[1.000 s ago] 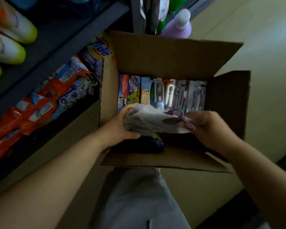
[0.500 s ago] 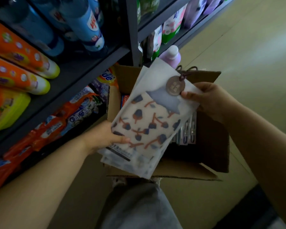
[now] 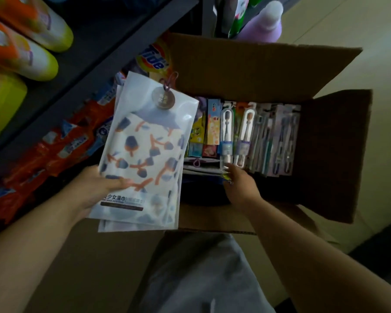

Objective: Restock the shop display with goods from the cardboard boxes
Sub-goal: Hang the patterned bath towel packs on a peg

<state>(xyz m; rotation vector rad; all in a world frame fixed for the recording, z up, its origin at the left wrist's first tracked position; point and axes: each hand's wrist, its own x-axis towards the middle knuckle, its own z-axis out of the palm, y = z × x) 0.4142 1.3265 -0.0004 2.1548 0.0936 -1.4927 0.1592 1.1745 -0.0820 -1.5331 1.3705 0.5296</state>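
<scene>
A person's left hand (image 3: pixel 95 188) holds a stack of flat packets (image 3: pixel 145 152) upright at the left edge of an open cardboard box (image 3: pixel 257 71), thumb curled across the front one. The right hand (image 3: pixel 239 184) reaches into the box, fingers loosely bent at more packets (image 3: pixel 201 168) lying flat there; whether they grasp anything cannot be told. Toothbrushes (image 3: pixel 246 132) stand in a row at the far side. Shelves (image 3: pixel 81 71) of detergent bags (image 3: pixel 54 150) run along the left.

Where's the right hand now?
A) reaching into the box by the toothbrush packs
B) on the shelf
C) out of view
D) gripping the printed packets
A: the right hand is down inside the cardboard box beside the toothbrush packs, while the left hand alone holds the printed packets.
</scene>
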